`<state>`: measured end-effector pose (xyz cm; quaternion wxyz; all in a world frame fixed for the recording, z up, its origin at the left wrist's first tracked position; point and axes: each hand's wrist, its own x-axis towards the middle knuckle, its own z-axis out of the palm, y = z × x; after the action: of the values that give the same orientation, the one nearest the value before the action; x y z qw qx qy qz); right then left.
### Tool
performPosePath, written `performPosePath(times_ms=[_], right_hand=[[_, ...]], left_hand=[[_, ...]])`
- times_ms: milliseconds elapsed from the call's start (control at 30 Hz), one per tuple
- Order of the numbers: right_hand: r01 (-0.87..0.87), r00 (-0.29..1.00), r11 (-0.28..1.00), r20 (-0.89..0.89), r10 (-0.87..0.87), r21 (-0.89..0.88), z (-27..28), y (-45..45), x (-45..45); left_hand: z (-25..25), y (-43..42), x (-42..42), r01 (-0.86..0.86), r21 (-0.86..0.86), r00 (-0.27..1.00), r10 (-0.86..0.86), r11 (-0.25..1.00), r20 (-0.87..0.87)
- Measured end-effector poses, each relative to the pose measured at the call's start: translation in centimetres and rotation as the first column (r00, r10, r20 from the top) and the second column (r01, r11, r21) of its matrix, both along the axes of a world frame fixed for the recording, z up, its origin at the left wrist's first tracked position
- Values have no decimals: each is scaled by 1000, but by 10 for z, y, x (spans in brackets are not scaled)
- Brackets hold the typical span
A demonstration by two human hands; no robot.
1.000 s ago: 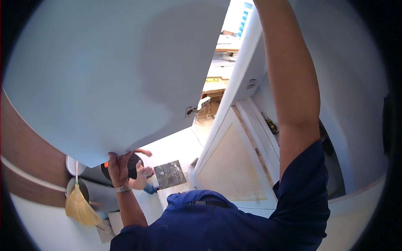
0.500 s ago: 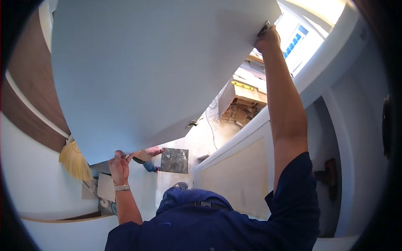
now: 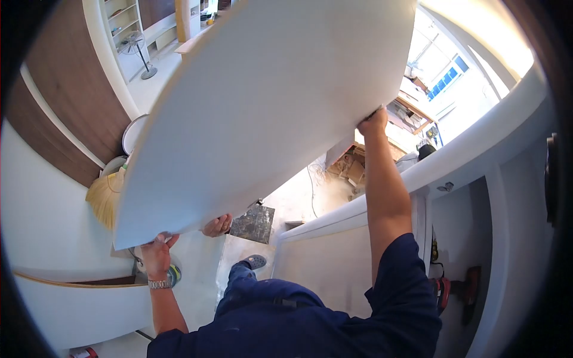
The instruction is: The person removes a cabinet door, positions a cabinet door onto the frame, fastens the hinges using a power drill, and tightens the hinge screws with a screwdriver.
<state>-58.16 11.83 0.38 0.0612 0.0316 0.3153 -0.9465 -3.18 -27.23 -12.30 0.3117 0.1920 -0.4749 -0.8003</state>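
A large white cabinet door [image 3: 256, 119] fills the middle of the view, held up at a tilt. My left hand [image 3: 158, 253], with a metal watch on the wrist, pinches its lower left edge. My right hand [image 3: 374, 121] is closed round its right edge, up where a hinge showed earlier; my fingers partly hide that spot. A small metal hinge [image 3: 256, 204] sticks out from the lower right edge. Below the door, another person's hand [image 3: 218, 225] touches its bottom edge between my two hands; the rest of that person is hidden behind the door.
A straw broom [image 3: 107, 196] leans at the left. To the right stands a white cabinet [image 3: 334, 250] with a red cordless drill [image 3: 441, 292] in its open compartment. A dark square board [image 3: 253, 224] lies near my foot. Farther off are a fan [image 3: 140, 53] and scrap cardboard [image 3: 352, 170].
The door has swung and tilted, its upper left side moving right and uncovering the room with the fan. My right hand is lower in view, my left hand slightly lower and farther left.
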Motion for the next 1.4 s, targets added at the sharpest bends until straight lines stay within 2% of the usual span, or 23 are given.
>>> performPosePath(times_ms=[100, 167, 233, 267, 300, 367, 433, 500, 533, 567, 600, 633, 700, 767, 833, 933, 1000, 1200, 1333, 1400], right_hand=[[44, 996, 998, 81, -46, 33, -24, -22, 19], [66, 988, 995, 132, -75, 69, -38, -30, 17], [41, 984, 994, 167, -58, 105, -72, -37, 0], [46, 967, 987, 241, -83, 155, -87, -41, -3], [3, 957, 985, 284, -53, 171, -106, -43, -12], [-102, 919, 971, 394, 9, 216, -153, -41, -24], [-127, 827, 865, 533, -178, 486, -165, -58, 7], [-286, 885, 837, 463, 45, 466, -194, -60, 28], [-260, 899, 850, 435, 41, 458, -208, -58, 42], [-255, 908, 851, 417, 48, 459, -208, -65, 65], [-307, 916, 833, 379, 129, 460, -214, -63, 87], [-346, 911, 812, 374, 172, 470, -214, -64, 111], [-406, 898, 774, 368, 240, 486, -209, -72, 170], [-515, 849, 750, 371, 377, 415, -222, -71, 219], [-543, 827, 750, 396, 398, 379, -219, -83, 281], [-543, 827, 770, 372, 421, 335, -239, -88, 345], [-550, 821, 775, 375, 431, 312, -251, -90, 372], [-613, 773, 568, 565, 288, 549, -261, -130, 356], [-585, 799, 532, 547, 249, 612, -305, -140, 337], [-523, 836, 530, 524, 166, 667, -341, -122, 329]], left_hand=[[-14, 2, 14, -94, -51, 982, 101, 994, 157], [-50, -2, 32, -71, -17, 984, 73, 997, 159], [-60, 4, 36, -86, 53, 986, 77, 995, 146], [-69, 8, 39, -108, 105, 988, 95, 989, 125], [-73, 15, 41, -134, 161, 987, 117, 978, 110], [-85, 23, 43, -142, 122, 980, 123, 982, 156], [-121, 25, 56, -167, 90, 962, 142, 982, 233], [-137, 32, 58, -112, 15, 953, 103, 994, 285], [-180, 33, 69, -36, -267, 901, 147, 963, 408], [-187, 41, 69, -4, -329, 870, 165, 944, 465], [-194, 48, 69, 33, -386, 835, 187, 922, 518], [-169, 63, 45, -37, -267, 841, 174, 963, 513], [-219, 75, 44, 30, -412, 891, 163, 911, 424], [-216, 89, 22, 59, -669, 934, 195, 741, 298], [-224, 106, 11, 117, -591, 953, 77, 798, 292], [-224, 131, -15, 291, -608, 882, 39, 738, 469], [-233, 141, -32, 361, -647, 848, 53, 672, 528], [-271, 149, -74, 451, -731, 810, 109, 512, 576], [-287, 166, -97, 485, -724, 776, 140, 491, 614], [-294, 171, -106, 590, -698, 714, 141, 406, 686]])
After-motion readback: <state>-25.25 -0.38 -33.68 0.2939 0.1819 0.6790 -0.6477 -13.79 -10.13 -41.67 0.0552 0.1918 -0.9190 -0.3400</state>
